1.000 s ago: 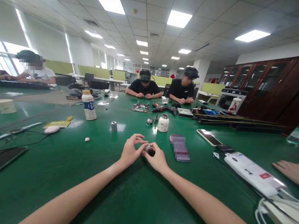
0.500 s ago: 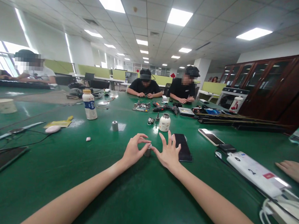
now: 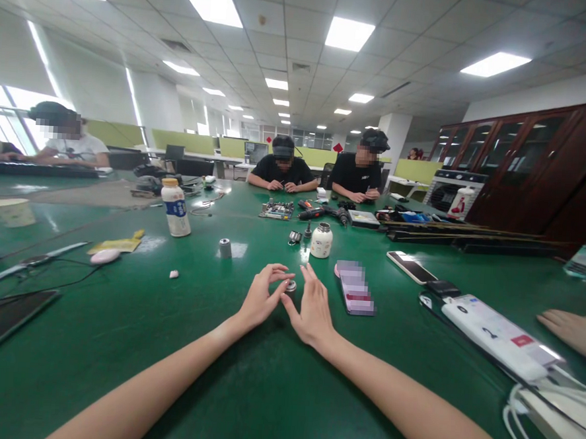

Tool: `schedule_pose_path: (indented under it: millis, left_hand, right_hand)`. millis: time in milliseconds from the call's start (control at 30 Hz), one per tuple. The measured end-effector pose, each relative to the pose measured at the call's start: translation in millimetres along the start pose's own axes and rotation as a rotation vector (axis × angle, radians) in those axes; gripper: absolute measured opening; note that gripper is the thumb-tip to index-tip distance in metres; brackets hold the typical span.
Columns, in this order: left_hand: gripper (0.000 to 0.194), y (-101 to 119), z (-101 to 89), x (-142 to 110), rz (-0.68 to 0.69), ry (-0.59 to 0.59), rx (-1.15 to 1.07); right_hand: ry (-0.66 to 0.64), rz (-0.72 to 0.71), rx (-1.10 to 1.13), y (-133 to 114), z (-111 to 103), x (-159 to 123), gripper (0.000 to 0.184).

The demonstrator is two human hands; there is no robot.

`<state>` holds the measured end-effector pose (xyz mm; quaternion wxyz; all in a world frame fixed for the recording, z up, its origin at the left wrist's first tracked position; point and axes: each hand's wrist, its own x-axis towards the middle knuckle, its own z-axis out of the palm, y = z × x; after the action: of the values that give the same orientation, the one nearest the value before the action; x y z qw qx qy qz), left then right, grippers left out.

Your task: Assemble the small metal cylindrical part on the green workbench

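A small grey metal cylinder (image 3: 291, 287) stands on the green table between my hands, its lower part mostly hidden by my fingers. My left hand (image 3: 260, 295) has its thumb and fingertips at the left and top of it in a loose pinch. Close by on the right, my right hand (image 3: 312, 310) has its fingers stretched forward and its thumb apart, beside the cylinder; whether it touches is unclear. A second grey cylinder (image 3: 225, 248) with a hole in its top stands further left. Beyond my hands is a white jar without a lid (image 3: 321, 241).
A phone (image 3: 355, 288) lies right of my right hand, and a white power bank (image 3: 499, 335) with cables further right. A milk bottle (image 3: 176, 209), a circuit board (image 3: 276, 209) and a drill (image 3: 318, 213) are further off. Another person's hand (image 3: 571, 332) rests at the right edge.
My right hand let go of the cylinder and spread its fingers to the right, then came back beside it with fingers drawn together. My left hand has stayed at the cylinder. The phone's screen lit up again.
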<state>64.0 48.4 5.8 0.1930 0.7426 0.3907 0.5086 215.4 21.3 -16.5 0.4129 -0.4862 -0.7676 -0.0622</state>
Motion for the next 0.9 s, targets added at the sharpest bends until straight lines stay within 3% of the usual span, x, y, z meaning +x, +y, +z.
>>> schedule_pose_path:
  millis: [367,500,667,733,800,900]
  left_hand:
    - [0.033,3,-2.9,1,-0.048,0.058,0.04]
    - [0.021,7,-0.8,3,-0.016,0.075,0.084]
    - [0.019,2,-10.5,10,0.0,0.306,0.226]
    - [0.018,-9,-24.7,12,-0.057,0.409,0.327]
    - [0.019,-22,-41.2,12,-0.199,0.458,0.464]
    - [0.016,-40,-59.7,4,-0.416,0.35,0.673]
  right_hand:
    - [-0.188,0.053,0.136,0,0,6,0.046]
    - [-0.25,0.104,0.125,2,-1,9,0.036]
    - [-0.247,0.155,0.073,1,-3,10,0.031]
    - [-0.24,0.158,0.063,-1,-5,10,0.03]
    - [-0.242,0.151,0.058,-2,-7,10,0.03]
    - [-0.252,0.142,0.053,-2,-8,10,0.029]
